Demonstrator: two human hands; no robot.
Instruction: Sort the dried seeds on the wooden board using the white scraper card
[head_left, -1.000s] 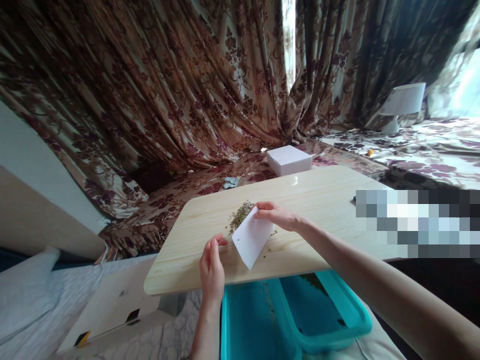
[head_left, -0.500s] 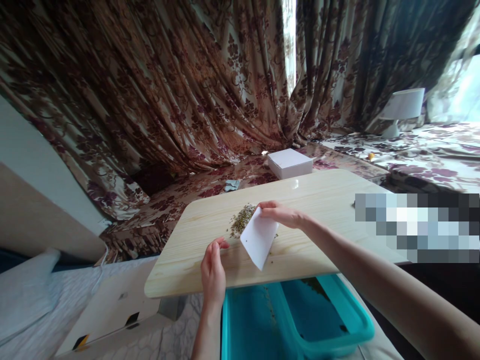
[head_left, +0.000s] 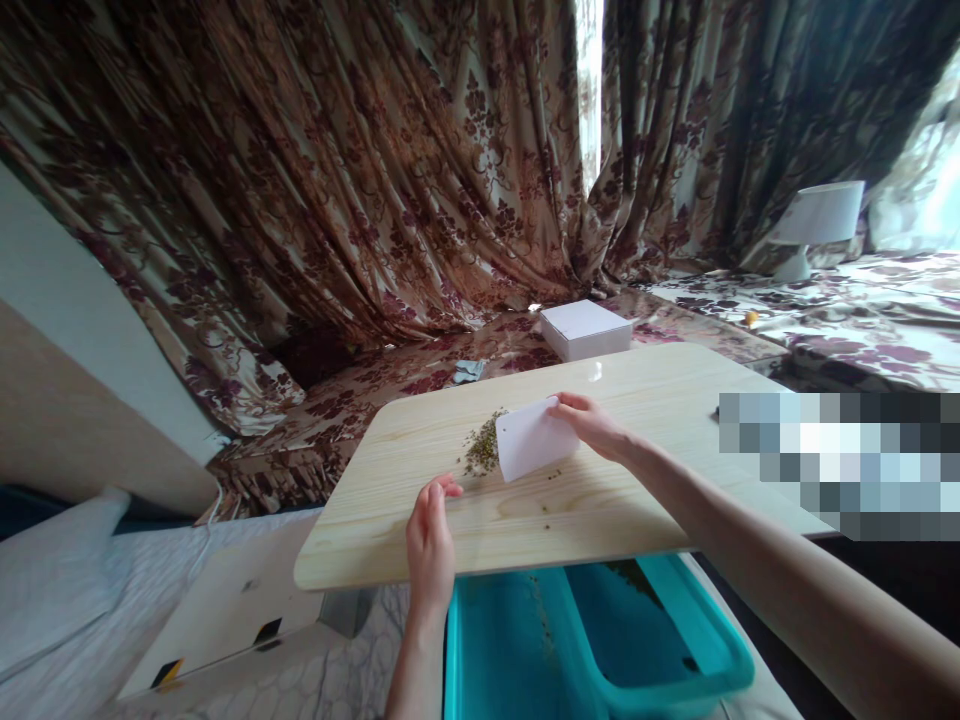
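My right hand [head_left: 592, 425] grips a white card [head_left: 534, 440] by its upper right corner, holding it tilted over the wooden tabletop [head_left: 390, 500]. The card's left edge meets a loose pile of small greenish-brown bits [head_left: 482, 445], like seeds or dried herb, and hides part of it. To the near left of the pile is my left hand [head_left: 433, 535], palm turned inward, fingers loosely curled and apart with nothing in them. A few stray bits lie on the board right of and below the card.
Below the table's near edge sits a teal divided tub [head_left: 675, 690] with some dark matter in its right compartment. A white box [head_left: 586, 330] stands behind the table, beside a small grey-blue cloth [head_left: 469, 371]. At left lies a large pale box [head_left: 225, 600]. A lamp [head_left: 817, 215] stands far right.
My right hand has shifted right and turned the card from hanging steeply to lying more level, uncovering bits on the board. My left hand has stayed almost in place.
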